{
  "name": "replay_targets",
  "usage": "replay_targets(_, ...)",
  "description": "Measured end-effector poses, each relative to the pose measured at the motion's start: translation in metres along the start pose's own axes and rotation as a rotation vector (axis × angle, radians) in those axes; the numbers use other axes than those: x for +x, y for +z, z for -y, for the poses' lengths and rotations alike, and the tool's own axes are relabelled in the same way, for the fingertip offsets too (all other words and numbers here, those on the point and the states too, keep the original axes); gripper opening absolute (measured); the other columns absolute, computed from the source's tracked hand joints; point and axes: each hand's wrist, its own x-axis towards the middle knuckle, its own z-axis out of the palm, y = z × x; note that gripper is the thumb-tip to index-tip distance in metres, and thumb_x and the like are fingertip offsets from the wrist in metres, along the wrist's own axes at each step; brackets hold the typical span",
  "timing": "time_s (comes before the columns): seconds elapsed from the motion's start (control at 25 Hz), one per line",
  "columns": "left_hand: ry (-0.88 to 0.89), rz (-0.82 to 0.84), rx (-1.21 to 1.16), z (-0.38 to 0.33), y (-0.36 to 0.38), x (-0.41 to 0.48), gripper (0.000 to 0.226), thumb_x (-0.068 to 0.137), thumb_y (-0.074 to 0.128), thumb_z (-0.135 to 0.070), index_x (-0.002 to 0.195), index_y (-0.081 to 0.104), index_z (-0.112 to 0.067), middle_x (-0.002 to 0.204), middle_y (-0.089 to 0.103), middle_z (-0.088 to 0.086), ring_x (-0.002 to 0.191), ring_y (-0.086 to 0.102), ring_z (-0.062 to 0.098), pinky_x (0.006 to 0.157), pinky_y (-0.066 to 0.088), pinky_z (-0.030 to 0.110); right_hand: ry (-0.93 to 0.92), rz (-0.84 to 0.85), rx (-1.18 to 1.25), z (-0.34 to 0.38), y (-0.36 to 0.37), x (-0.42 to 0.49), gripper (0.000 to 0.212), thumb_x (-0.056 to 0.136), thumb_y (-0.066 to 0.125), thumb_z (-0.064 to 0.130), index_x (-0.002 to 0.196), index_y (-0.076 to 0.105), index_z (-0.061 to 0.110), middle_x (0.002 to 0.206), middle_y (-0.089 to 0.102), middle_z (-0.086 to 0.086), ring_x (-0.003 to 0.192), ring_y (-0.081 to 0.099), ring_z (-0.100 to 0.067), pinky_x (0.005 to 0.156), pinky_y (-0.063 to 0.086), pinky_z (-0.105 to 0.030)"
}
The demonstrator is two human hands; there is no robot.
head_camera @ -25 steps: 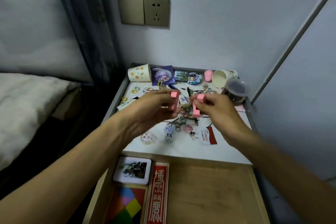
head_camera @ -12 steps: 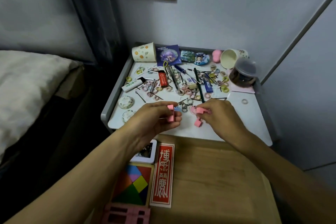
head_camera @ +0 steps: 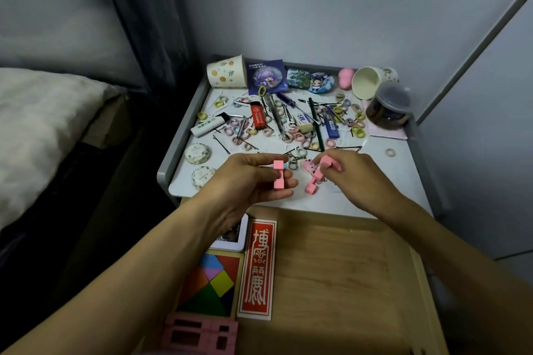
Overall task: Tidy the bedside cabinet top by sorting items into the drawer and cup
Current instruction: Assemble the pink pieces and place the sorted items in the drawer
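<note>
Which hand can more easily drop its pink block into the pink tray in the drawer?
Probably the left hand. It pinches a pink block, and the pink tray lies in the drawer's near-left corner, on its side. The right hand, holding pink pieces too, is farther across.

1. Purple foil packet [head_camera: 266, 78]: white capitals read "HONKAI"; the smaller line beneath looks like "STAR RAIL".
2. Long red card [head_camera: 256, 268] in the wooden drawer [head_camera: 346, 268]: a column of big white seal-style Chinese characters, and I can't make them out.
3. Orange lighter [head_camera: 257, 118]: white logo and print, too small to read.
4. White lighter [head_camera: 210, 127]: green characters, blurred.
5. Blue lighter [head_camera: 331, 124]: barcode label, digits illegible.
</note>
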Motion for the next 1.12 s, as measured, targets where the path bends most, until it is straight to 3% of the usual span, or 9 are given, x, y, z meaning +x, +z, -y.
replay_targets(0.12,0.007,-0.007,0.019,0.0,-0.002,0.0,0.031,0.091,0.05,0.015,0.112,0.068,0.001,0.094,0.073,0.021,0.089,0.074,0.034,0.064,0.062,0.031,-0.078,0.015,-0.159,-0.002,0.002,-0.004,0.021,0.095,0.06,0.021,0.114,0.066,0.025,0.109,0.07,0.002,0.099,0.062,-0.021,0.082,0.05,-0.036)
replay_targets(0.32,0.031,-0.015,0.055,0.001,-0.007,-0.002,0.028,0.089,0.061,0.006,0.109,0.073,-0.008,0.103,0.074,0.018,0.09,0.074,0.029,0.062,0.061,0.026,-0.187,0.005,-0.184,-0.003,0.004,-0.005,0.019,0.092,0.063,0.018,0.11,0.066,0.024,0.109,0.068,0.004,0.098,0.061,-0.02,0.079,0.05,-0.036)
replay_targets(0.52,0.048,-0.049,0.292,0.005,-0.007,-0.003,0.024,0.078,0.077,-0.018,0.101,0.078,-0.016,0.087,0.074,0.007,0.064,0.063,0.01,0.05,0.048,0.018,-0.249,0.046,-0.217,-0.007,0.007,-0.003,0.018,0.092,0.061,0.008,0.107,0.059,0.019,0.107,0.061,0.0,0.095,0.058,-0.02,0.079,0.05,-0.041)
replay_targets(0.64,0.001,-0.038,0.271,0.009,-0.005,-0.001,0.026,0.078,0.076,-0.019,0.102,0.076,-0.007,0.079,0.073,0.004,0.058,0.06,0.01,0.046,0.046,0.018,-0.279,-0.009,-0.277,-0.009,0.007,-0.002,0.019,0.092,0.058,0.002,0.104,0.055,0.017,0.103,0.057,-0.001,0.089,0.055,-0.017,0.073,0.046,-0.035)
replay_targets(0.8,-0.018,-0.021,0.227,0.013,-0.002,-0.001,0.03,0.086,0.07,-0.017,0.108,0.07,0.004,0.075,0.071,0.007,0.054,0.058,0.012,0.046,0.047,0.02,-0.282,-0.081,-0.003,0.007,0.002,-0.009,0.014,0.096,0.052,0.007,0.097,0.051,0.02,0.083,0.057,0.01,0.073,0.057,0.0,0.062,0.041,-0.01)
replay_targets(0.92,-0.015,0.005,0.214,0.016,0.001,-0.001,0.032,0.087,0.069,-0.017,0.109,0.069,0.006,0.073,0.07,0.006,0.055,0.059,0.011,0.049,0.051,0.018,-0.367,-0.084,0.093,0.02,0.005,-0.02,0.012,0.095,0.054,0.0,0.101,0.055,0.01,0.089,0.062,0.001,0.077,0.061,-0.006,0.068,0.049,-0.014)
replay_targets(1.12,0.041,0.024,0.156,0.019,0.005,-0.001,0.028,0.09,0.065,-0.022,0.101,0.071,0.003,0.069,0.07,0.007,0.055,0.061,0.01,0.053,0.053,0.017,-0.457,-0.202,0.006,0.026,0.005,-0.025,0.021,0.088,0.055,-0.009,0.105,0.062,0.002,0.098,0.061,-0.006,0.086,0.055,-0.014,0.072,0.039,-0.012)
